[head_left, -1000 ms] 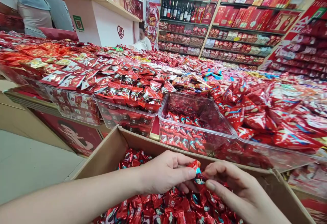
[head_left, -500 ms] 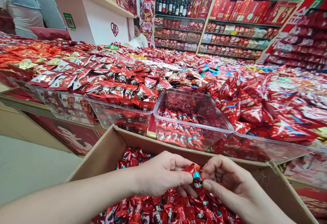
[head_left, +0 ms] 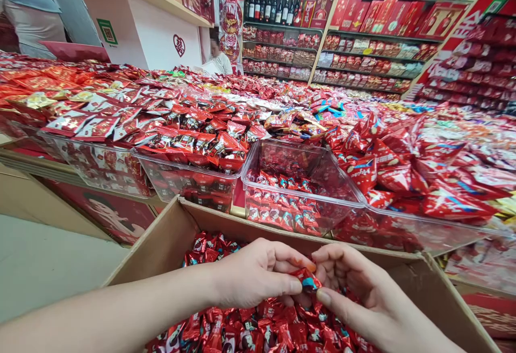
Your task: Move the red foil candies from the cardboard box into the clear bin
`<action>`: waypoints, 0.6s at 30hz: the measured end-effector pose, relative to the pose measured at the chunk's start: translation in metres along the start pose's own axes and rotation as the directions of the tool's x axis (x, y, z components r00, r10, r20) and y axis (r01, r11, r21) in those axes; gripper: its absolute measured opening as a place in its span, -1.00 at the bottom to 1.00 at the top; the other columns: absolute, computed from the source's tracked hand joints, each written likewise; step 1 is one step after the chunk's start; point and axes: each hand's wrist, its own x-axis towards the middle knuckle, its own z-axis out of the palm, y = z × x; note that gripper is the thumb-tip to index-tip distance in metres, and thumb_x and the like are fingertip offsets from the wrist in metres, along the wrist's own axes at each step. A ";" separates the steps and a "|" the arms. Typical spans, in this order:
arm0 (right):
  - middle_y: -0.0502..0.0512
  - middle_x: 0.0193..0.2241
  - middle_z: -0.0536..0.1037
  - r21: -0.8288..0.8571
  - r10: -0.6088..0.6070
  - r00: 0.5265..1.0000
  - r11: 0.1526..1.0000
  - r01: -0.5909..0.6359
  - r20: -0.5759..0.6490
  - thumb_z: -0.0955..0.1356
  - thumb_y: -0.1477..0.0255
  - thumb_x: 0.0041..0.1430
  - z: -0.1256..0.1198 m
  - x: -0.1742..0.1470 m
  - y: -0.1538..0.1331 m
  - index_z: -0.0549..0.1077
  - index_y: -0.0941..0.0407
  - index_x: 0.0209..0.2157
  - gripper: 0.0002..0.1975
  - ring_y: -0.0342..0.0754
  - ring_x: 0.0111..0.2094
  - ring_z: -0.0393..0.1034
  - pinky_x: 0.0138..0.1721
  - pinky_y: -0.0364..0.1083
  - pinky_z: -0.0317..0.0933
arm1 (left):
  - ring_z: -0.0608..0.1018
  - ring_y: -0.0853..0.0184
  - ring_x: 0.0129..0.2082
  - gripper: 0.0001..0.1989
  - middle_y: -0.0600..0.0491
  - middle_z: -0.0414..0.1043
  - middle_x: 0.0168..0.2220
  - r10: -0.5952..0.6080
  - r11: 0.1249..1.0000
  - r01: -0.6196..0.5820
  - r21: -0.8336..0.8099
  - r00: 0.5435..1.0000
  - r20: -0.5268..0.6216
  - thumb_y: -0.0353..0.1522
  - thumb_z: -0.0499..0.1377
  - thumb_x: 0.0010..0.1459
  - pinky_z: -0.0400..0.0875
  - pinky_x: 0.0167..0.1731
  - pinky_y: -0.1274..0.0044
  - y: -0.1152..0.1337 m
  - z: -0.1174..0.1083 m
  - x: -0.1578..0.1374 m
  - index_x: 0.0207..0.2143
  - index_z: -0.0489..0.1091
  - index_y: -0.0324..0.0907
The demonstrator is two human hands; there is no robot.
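Between my two hands is a small wrapped candy (head_left: 308, 281) in shiny red foil with a blue patch, held above an open cardboard box. My left hand (head_left: 258, 272) pinches its left end between thumb and fingers. My right hand (head_left: 355, 286) has its thumb at the lower right edge of the wrapper and its curled fingers just above; those fingers partly hide the contact. Below both hands, a heap of similar red candies (head_left: 242, 326) fills the cardboard box (head_left: 141, 253).
Beyond the box stands a clear plastic bin (head_left: 342, 194) partly filled with similar candies. Bins of red packets (head_left: 201, 146) lie to its left, larger red bags (head_left: 399, 173) to its right. A person (head_left: 220, 60) is behind the display, another person (head_left: 32, 14) at far left.
The candy has turned between my fingers, showing less of its blue patch. My right hand has shifted slightly left, and the whole view has moved a little.
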 end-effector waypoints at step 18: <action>0.06 -0.33 0.47 -0.614 -0.386 0.920 0.711 0.342 0.066 0.29 0.35 0.10 -0.029 0.009 -0.045 0.33 0.01 -0.20 -0.81 -0.05 -0.35 0.38 -0.38 -0.12 0.30 | 0.41 0.54 -0.48 -0.56 0.06 0.40 -0.25 -0.168 0.974 0.166 0.157 0.986 -0.002 -0.44 0.25 -0.12 0.25 -0.41 0.59 -0.007 -0.004 -0.003 -0.17 0.16 -0.18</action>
